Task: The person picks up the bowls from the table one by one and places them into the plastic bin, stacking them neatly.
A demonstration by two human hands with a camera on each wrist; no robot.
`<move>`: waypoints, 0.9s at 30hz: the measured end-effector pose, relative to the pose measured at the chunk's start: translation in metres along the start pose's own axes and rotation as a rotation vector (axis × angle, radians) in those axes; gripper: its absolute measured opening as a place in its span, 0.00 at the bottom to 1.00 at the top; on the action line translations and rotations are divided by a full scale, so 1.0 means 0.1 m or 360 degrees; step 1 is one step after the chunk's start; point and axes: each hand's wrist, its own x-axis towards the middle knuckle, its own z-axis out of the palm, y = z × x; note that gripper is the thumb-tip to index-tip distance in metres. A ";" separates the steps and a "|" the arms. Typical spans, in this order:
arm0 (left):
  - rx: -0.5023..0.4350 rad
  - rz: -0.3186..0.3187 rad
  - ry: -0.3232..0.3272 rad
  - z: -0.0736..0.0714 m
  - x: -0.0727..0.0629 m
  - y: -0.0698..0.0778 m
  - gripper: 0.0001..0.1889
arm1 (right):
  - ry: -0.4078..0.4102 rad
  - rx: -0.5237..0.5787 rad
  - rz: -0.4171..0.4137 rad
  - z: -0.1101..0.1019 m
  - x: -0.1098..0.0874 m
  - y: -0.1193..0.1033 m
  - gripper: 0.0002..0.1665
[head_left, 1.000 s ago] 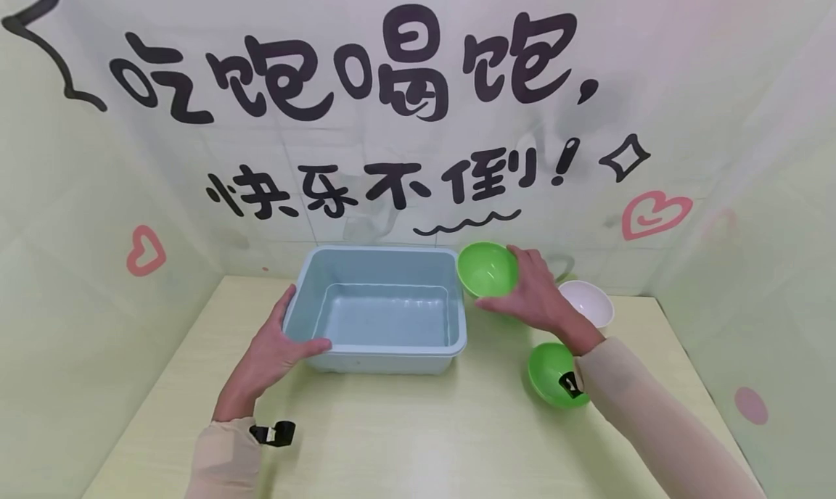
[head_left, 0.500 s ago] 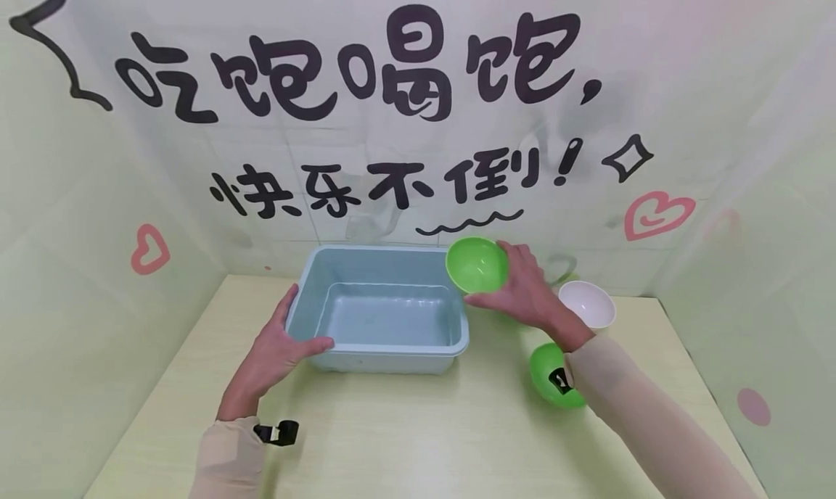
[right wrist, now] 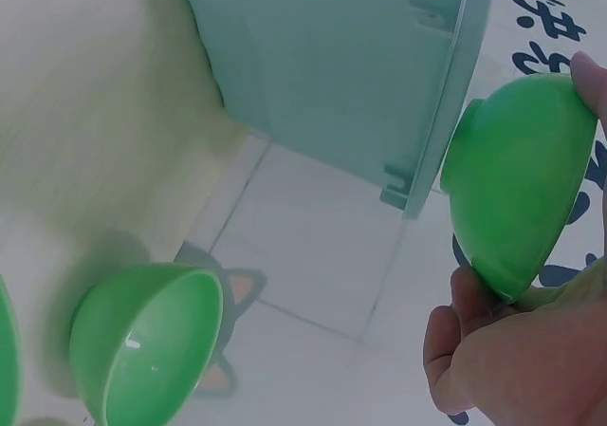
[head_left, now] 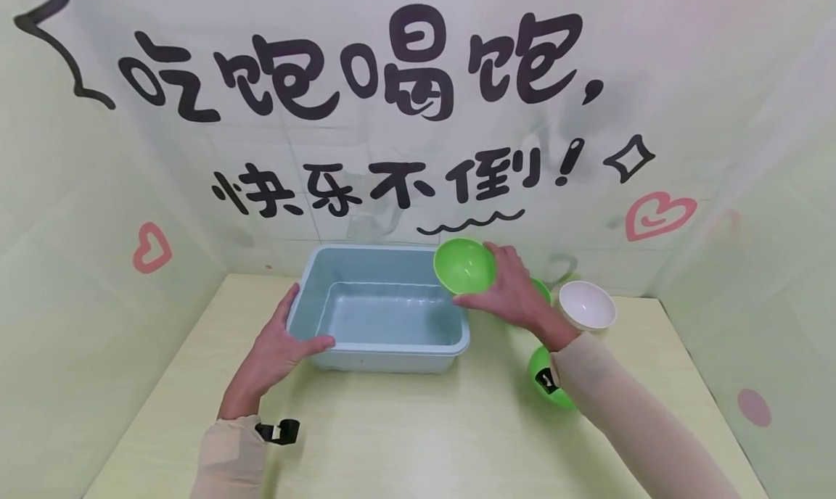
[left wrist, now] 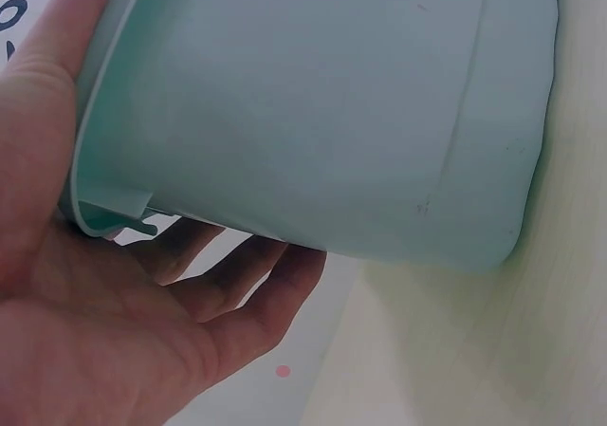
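Note:
A light blue plastic basin (head_left: 379,352) stands on the table near the back wall. My left hand (head_left: 282,350) grips its left side, thumb over the rim and fingers along the outer wall, as the left wrist view also shows beneath the basin wall (left wrist: 313,113). With my right hand (head_left: 512,292) I hold a green bowl (head_left: 462,268) by its rim, tilted, over the basin's right edge. In the right wrist view the held bowl (right wrist: 522,179) has its base towards the basin rim; whether they touch I cannot tell.
To the right on the table (head_left: 405,426) are a green bowl (head_left: 543,290) partly behind my right hand, a white bowl (head_left: 588,305), and another green bowl (head_left: 563,400) partly hidden by my sleeve. A lettered curtain (head_left: 366,136) hangs behind.
My right hand has carried the green bowl leftward, from beside the basin to over its right rim. More of the back green bowl is uncovered. My left hand stays on the basin.

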 end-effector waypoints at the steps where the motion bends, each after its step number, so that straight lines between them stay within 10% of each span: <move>1: -0.0003 -0.0002 0.0002 0.00 0.00 0.00 0.65 | 0.0000 0.0008 -0.0003 0.01 0.00 -0.01 0.70; 27: 0.0007 -0.0028 0.0009 0.00 0.00 0.00 0.65 | -0.0041 0.0054 -0.0044 0.20 0.08 -0.14 0.72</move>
